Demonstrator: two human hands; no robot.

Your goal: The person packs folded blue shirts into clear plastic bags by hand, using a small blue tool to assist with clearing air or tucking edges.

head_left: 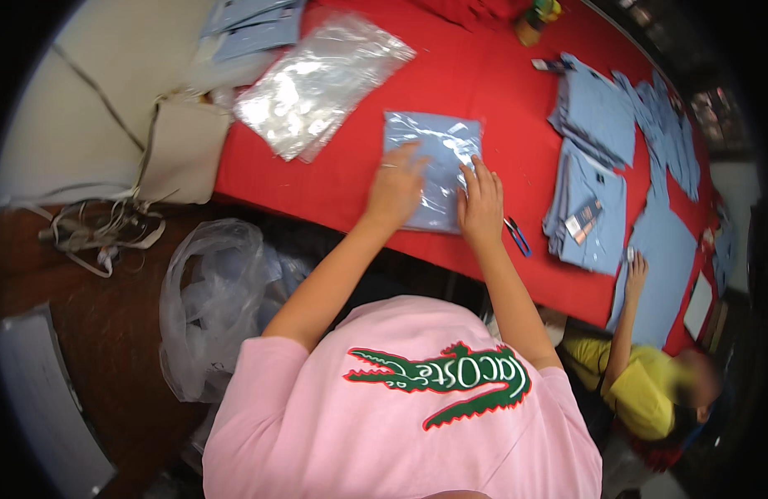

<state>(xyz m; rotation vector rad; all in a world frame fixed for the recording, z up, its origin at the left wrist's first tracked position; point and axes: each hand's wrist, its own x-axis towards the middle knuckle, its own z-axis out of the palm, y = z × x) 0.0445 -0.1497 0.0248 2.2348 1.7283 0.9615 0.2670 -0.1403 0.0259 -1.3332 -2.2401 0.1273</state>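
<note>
A folded light-blue garment in a clear plastic bag [440, 141] lies flat on the red-covered table in front of me. My left hand [396, 190] rests on the left side of the bag, fingers apart and a little blurred, with a ring on one finger. On the bag's right edge lies my right hand [482, 200], its fingers stretched out and pointing away from me. Neither hand grips anything. Just right of my right hand is a small pair of thread snips [517, 237] with blue handles.
Empty clear plastic bags [326, 83] lie at the back left, near bagged blue garments [255, 33]. Folded blue garments with tags [592, 204] are stacked on the right. A co-worker in a yellow top [642, 399] touches a spread blue garment [662, 266]. A translucent sack [209, 308] stands at lower left.
</note>
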